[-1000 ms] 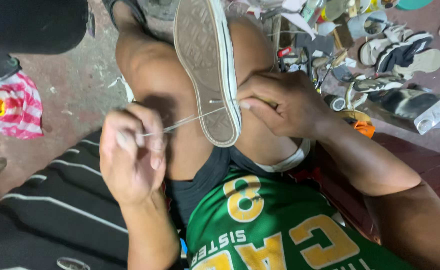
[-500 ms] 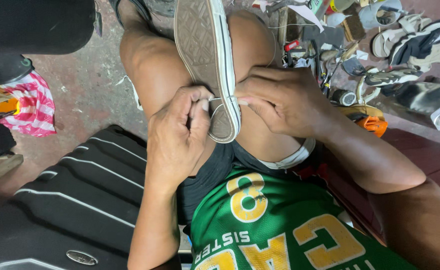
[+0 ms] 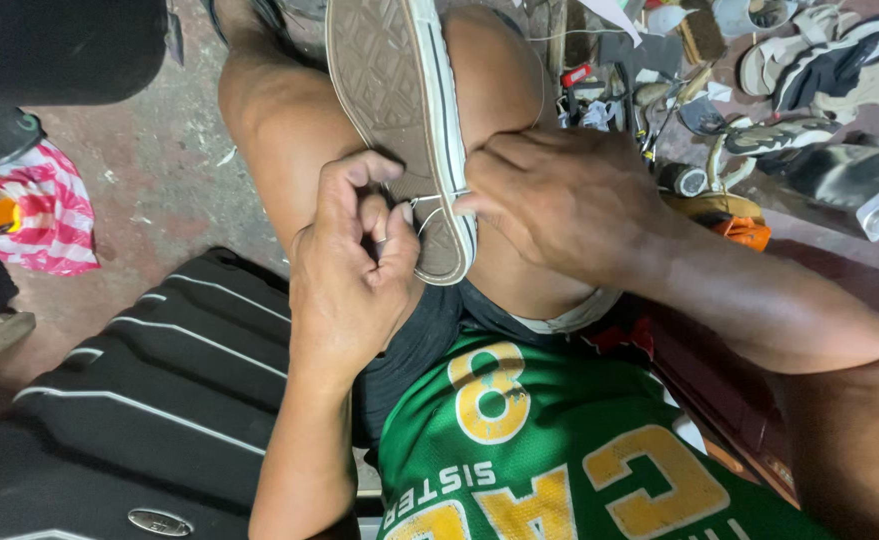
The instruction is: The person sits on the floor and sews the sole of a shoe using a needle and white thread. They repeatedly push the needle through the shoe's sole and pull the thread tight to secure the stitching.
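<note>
A canvas sneaker [image 3: 394, 110] with a worn tan sole and a white rubber edge lies sole-up, wedged between my bare knees. My left hand [image 3: 354, 275] is at the sole's near end, its fingers pinched on a thin white thread [image 3: 421, 212] that loops out of the sole's edge. My right hand [image 3: 559, 195] presses on the sneaker's right side, fingertips at the white rim where the thread enters. What those fingertips hold is hidden. I wear a green jersey with yellow lettering [image 3: 549, 450].
A black ribbed case [image 3: 149, 400] lies at the lower left. A red-and-white striped cloth [image 3: 44, 210] is on the stained concrete floor at left. Sandals, shoes [image 3: 819, 60] and small tools [image 3: 599, 95] are heaped at the upper right. A dark stool or seat [image 3: 59, 50] stands at upper left.
A second ago my left hand was pulling the thread taut out to the left. It has come back in to the sole's edge, and the thread now hangs in a slack loop.
</note>
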